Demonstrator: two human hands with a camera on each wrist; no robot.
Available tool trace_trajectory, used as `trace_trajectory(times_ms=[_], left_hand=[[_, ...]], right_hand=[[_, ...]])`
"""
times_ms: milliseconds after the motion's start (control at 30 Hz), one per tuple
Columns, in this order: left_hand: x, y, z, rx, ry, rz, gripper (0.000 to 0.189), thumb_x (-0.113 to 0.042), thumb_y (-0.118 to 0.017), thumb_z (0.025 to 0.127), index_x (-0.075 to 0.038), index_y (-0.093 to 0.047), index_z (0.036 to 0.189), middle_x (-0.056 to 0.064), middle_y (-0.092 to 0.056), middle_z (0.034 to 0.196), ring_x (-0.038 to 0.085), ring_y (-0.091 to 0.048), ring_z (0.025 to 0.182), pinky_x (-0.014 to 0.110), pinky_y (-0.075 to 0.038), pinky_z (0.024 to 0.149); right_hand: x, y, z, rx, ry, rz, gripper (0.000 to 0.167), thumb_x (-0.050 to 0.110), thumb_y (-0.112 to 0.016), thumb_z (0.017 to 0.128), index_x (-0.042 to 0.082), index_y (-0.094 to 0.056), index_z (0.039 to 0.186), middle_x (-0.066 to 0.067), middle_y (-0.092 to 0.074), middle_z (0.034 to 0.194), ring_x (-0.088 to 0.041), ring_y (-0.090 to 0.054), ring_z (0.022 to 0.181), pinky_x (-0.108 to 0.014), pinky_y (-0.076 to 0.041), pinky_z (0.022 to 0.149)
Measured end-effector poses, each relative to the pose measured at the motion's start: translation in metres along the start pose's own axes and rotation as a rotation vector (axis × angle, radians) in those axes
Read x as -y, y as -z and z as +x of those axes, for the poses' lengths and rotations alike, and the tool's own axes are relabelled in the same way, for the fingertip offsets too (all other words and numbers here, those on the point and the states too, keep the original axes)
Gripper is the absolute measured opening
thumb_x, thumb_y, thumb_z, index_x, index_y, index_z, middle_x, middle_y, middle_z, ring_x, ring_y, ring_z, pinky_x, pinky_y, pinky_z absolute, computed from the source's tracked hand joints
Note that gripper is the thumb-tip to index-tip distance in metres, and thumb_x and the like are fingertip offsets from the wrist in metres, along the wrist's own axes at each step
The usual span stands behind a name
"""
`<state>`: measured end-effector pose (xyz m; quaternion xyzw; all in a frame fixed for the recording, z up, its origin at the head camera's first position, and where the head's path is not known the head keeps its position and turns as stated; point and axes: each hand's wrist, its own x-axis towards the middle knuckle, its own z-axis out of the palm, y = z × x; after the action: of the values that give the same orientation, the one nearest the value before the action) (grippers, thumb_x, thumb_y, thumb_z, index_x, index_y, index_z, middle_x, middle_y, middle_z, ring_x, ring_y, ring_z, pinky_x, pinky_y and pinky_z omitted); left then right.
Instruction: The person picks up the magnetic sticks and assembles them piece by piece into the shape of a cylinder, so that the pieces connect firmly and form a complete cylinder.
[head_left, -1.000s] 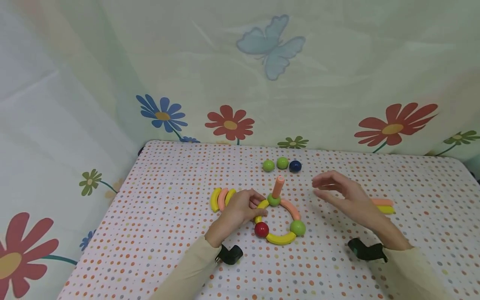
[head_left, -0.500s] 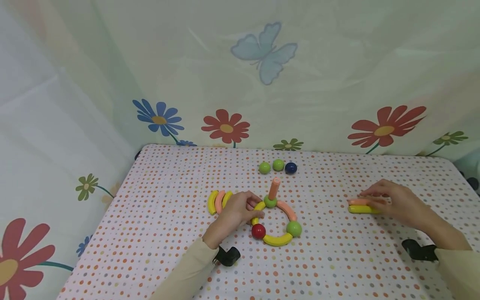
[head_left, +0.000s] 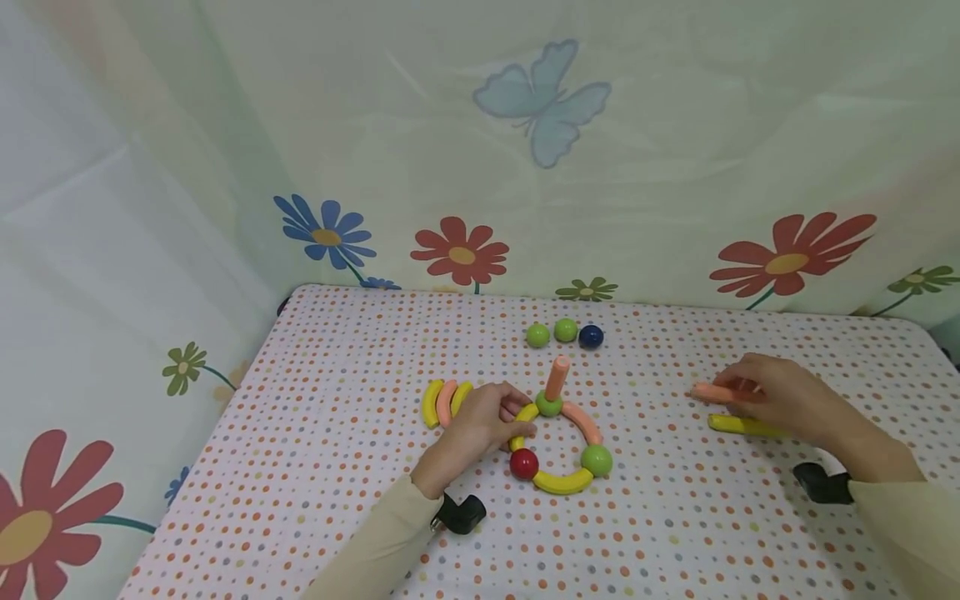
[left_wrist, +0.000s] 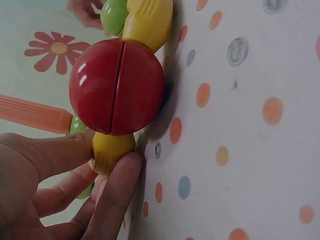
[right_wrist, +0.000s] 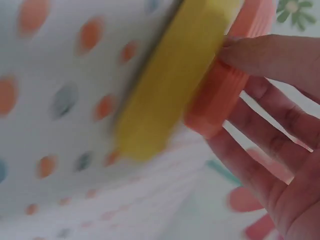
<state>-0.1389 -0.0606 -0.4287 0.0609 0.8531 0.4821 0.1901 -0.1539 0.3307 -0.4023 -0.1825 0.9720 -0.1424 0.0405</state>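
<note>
A ring of curved sticks and balls lies on the table: a red ball point(head_left: 523, 463), a green ball point(head_left: 597, 460), a smaller-looking green ball point(head_left: 549, 405) at the back, an orange curved stick point(head_left: 582, 423) and yellow curved sticks. From the back ball an orange straight stick point(head_left: 557, 377) stands up. My left hand point(head_left: 474, 421) pinches the left yellow curved stick point(left_wrist: 112, 150) between thumb and fingers, just beyond the red ball. Off to the right, my right hand point(head_left: 787, 398) pinches a loose orange stick point(right_wrist: 220, 95), lifted beside a yellow stick point(head_left: 738, 425) on the tabletop.
Behind the ring sit two green balls point(head_left: 537, 335) and a dark blue ball point(head_left: 591, 337). Several curved sticks point(head_left: 447, 403), yellow and orange, lie side by side left of my left hand. A printed curtain point(head_left: 652, 167) hangs past the table's point(head_left: 337, 333) far edge.
My right hand moved right from near the ring to the pair of straight sticks, took hold of the orange one and parted it from the yellow one. My left hand keeps its place.
</note>
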Motion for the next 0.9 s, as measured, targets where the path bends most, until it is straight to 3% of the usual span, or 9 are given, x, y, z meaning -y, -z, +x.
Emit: trace_trajectory(times_ms=[167,333,400,533,600,900], left_hand=[[-0.001,-0.001,-0.001,-0.012,0.003,0.025,0.030,-0.007,-0.086,0.087,-0.003,-0.073,0.114,0.000,-0.062,0.093,0.011,-0.055,0.074,0.019,-0.051,0.057],[-0.001,-0.001,-0.001,-0.018,0.003,0.045,0.031,-0.009,-0.087,0.087,-0.004,-0.074,0.114,0.000,-0.062,0.094,0.011,-0.055,0.078,0.018,-0.048,0.059],[-0.001,-0.001,-0.001,-0.012,0.005,0.029,0.031,-0.008,-0.087,0.087,-0.004,-0.074,0.115,0.000,-0.062,0.094,0.012,-0.055,0.077,0.019,-0.050,0.058],[-0.001,-0.001,-0.001,-0.004,0.011,0.010,0.031,-0.008,-0.086,0.087,-0.003,-0.073,0.115,0.001,-0.062,0.095,0.012,-0.055,0.076,0.021,-0.052,0.057],[-0.001,-0.001,-0.002,-0.005,0.012,0.015,0.031,-0.008,-0.086,0.087,-0.003,-0.073,0.115,0.001,-0.062,0.096,0.012,-0.055,0.077,0.020,-0.052,0.058],[-0.001,0.001,-0.002,0.010,-0.002,-0.014,0.032,-0.007,-0.086,0.088,-0.001,-0.072,0.116,0.003,-0.062,0.096,0.012,-0.057,0.073,0.022,-0.054,0.056]], right_hand=[[0.050,0.001,0.002,-0.120,0.171,0.013,0.024,-0.002,-0.088,0.079,0.005,-0.074,0.097,0.003,-0.063,0.089,-0.012,-0.058,0.075,-0.033,-0.055,0.063],[0.099,-0.003,0.003,-0.214,0.322,0.262,0.035,-0.005,-0.088,0.078,0.015,-0.070,0.101,0.011,-0.066,0.095,-0.004,-0.065,0.086,-0.031,-0.062,0.073],[0.112,-0.005,0.002,-0.208,0.348,0.412,0.040,-0.010,-0.086,0.078,0.015,-0.068,0.104,0.010,-0.067,0.099,-0.005,-0.067,0.091,-0.028,-0.062,0.079],[0.126,-0.018,0.000,-0.166,0.367,0.674,0.041,-0.015,-0.083,0.080,0.011,-0.065,0.107,0.004,-0.066,0.101,-0.009,-0.065,0.094,-0.023,-0.059,0.086],[0.128,-0.025,-0.002,-0.134,0.362,0.749,0.039,-0.013,-0.082,0.081,0.008,-0.065,0.108,0.001,-0.066,0.102,-0.010,-0.066,0.094,-0.023,-0.059,0.086],[0.126,-0.042,-0.012,-0.110,0.319,0.830,0.035,-0.010,-0.082,0.083,0.006,-0.064,0.108,-0.002,-0.066,0.102,-0.010,-0.066,0.096,-0.026,-0.060,0.085]])
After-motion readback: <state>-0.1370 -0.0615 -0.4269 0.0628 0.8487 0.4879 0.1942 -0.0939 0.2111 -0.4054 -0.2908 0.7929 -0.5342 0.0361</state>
